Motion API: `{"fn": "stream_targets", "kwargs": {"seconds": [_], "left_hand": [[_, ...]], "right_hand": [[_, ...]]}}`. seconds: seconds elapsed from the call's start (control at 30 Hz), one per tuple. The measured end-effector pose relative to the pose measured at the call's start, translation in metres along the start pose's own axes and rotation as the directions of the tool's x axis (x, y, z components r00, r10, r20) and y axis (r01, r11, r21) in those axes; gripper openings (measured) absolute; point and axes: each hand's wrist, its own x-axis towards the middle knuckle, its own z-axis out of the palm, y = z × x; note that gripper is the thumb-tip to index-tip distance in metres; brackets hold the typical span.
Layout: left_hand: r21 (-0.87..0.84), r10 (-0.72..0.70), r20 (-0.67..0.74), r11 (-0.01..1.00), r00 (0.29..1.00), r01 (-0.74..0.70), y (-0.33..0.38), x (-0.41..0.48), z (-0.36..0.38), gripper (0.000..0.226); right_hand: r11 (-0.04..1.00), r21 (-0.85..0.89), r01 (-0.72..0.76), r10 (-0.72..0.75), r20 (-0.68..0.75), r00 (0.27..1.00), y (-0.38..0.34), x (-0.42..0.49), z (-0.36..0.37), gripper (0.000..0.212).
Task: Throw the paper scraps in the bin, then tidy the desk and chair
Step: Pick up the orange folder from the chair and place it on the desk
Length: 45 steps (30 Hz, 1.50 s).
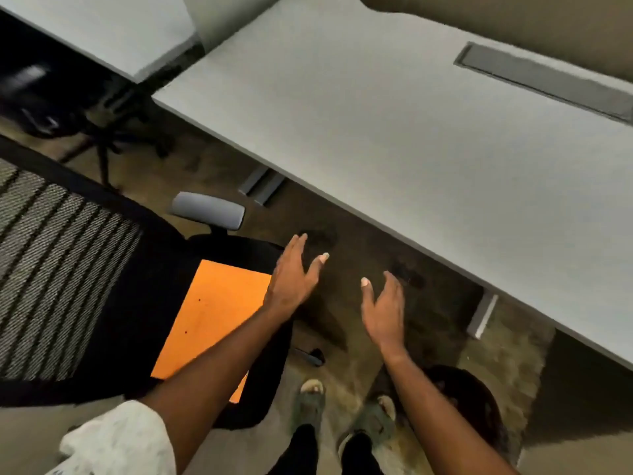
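A grey desk [394, 132] runs diagonally across the upper right, its top bare. To the left stands a black office chair [113, 269] with a mesh back and a grey armrest [208, 210]; an orange sheet [212, 313] lies on its seat. My left hand [293, 279] hovers open over the seat's right edge, fingers spread, holding nothing. My right hand [383, 310] is open over the floor between chair and desk, palm turned inward. A dark round bin [469, 402] sits low on the floor under my right forearm, partly hidden. No paper scraps are visible.
A second grey desk [102, 32] and another black chair base [102, 138] stand at the upper left. A dark cable slot [544, 80] runs along the desk's far side. Grey desk legs [483, 313] stand below the desk edge. My feet [342, 409] are on the carpet.
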Motion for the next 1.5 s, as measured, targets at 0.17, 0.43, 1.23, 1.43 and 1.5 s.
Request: {"fn": "stream_targets", "kwargs": {"seconds": [0.17, 0.43, 1.23, 1.43, 1.5], "left_hand": [[0.028, -0.125, -0.104, 0.991, 0.987, 0.128, -0.075, -0.002, -0.067, 0.071], [0.074, -0.356, -0.18, 0.925, 0.917, 0.374, -0.204, -0.029, -0.137, 0.073], [0.154, -0.594, 0.05, 0.799, 0.803, 0.581, -0.409, -0.029, -0.075, 0.081], [-0.132, -0.553, -0.006, 0.826, 0.833, 0.547, -0.387, -0.041, -0.09, 0.044], [-0.311, -0.538, 0.042, 0.794, 0.842, 0.522, -0.37, -0.048, -0.1, 0.035]], "right_hand": [[0.996, 0.014, 0.089, -0.091, 0.145, 0.985, -0.045, -0.022, 0.08, 0.059], [0.995, -0.009, 0.098, -0.086, 0.397, 0.914, -0.065, -0.069, 0.183, 0.062], [0.959, -0.121, -0.256, 0.282, 0.323, 0.903, 0.017, -0.119, 0.351, 0.083], [0.953, -0.078, -0.294, 0.304, 0.21, 0.929, 0.029, -0.106, 0.333, 0.081], [0.944, -0.05, -0.327, 0.33, 0.226, 0.917, 0.033, -0.099, 0.324, 0.079]]}}
